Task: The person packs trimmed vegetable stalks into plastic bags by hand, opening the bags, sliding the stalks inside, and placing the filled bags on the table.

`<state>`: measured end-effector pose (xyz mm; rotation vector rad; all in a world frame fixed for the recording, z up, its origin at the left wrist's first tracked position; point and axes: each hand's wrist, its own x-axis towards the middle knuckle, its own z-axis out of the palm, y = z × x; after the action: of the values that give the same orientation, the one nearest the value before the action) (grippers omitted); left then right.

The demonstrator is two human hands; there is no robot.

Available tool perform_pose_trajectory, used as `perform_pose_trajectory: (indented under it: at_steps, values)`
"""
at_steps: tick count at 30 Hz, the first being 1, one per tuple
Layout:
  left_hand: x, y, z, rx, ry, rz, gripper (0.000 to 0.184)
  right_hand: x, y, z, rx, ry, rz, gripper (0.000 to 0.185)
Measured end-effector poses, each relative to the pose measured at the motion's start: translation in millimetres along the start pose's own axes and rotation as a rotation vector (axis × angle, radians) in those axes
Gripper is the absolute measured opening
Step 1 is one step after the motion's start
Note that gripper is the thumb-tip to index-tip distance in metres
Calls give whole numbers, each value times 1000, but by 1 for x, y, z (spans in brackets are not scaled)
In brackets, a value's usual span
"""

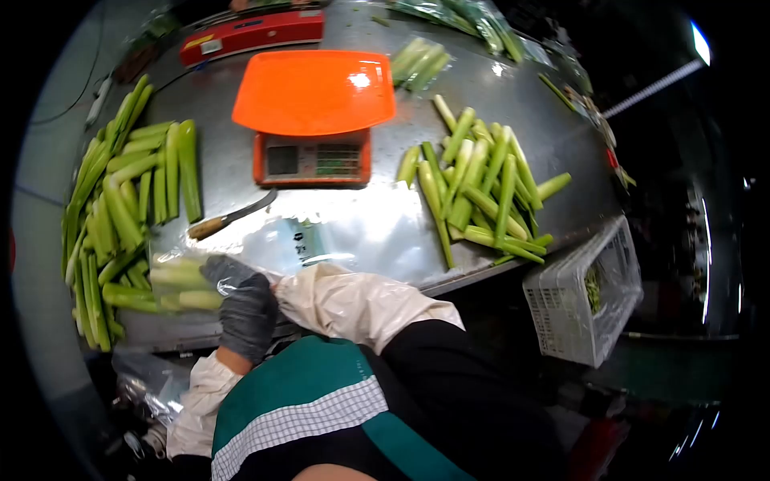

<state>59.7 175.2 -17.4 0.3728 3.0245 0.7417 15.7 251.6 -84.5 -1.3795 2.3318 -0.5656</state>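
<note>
Both hands wear grey gloves and meet at the near left edge of the table. My left hand (247,317) is closed at the mouth of a clear plastic bag (167,258) with pale green celery stalks (188,276) inside. Just above it, my right hand (227,271) grips the same bag, its fingers partly hidden by film and the other hand. A large pile of cut celery (120,200) lies left of the bag. Beyond my hands is a knife (228,218) with a wooden handle. Flat clear bags (297,240) with printing lie right of the knife.
An orange scale (313,92) stands mid-table, a red box (253,36) behind it. More celery (481,180) is heaped on the right. Bagged celery (420,64) lies at the back. A white plastic crate (561,313) stands below the table's right edge.
</note>
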Motion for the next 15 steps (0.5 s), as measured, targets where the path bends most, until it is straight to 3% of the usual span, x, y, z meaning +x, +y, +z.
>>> perform_pose_trajectory:
  at_steps: [3, 5, 7, 10, 11, 12, 14, 15]
  values:
    - [3, -12, -26, -170, 215, 76, 10, 9, -12, -6, 75, 108, -18, 18]
    - [2, -9, -58, -241, 237, -114, 8, 2, -25, -27, 225, 249, -66, 13]
    - [2, -17, -86, -233, 437, -94, 6, -20, -34, -68, 483, 441, -211, 9]
    - [-3, -30, -136, -347, 487, -114, 17, -82, -29, -142, 743, 638, -436, 22]
    - [-5, -33, -149, -503, 474, -181, 21, -89, -15, -144, 763, 722, -385, 31]
    - [-2, -25, -170, -404, 385, -92, 23, -96, -5, -147, 830, 769, -286, 41]
    - [5, 2, -191, -586, 382, -141, 21, -103, 11, -158, 789, 696, -223, 55]
    - [10, 6, -205, -560, 242, -115, 20, -103, 12, -164, 732, 661, -197, 59]
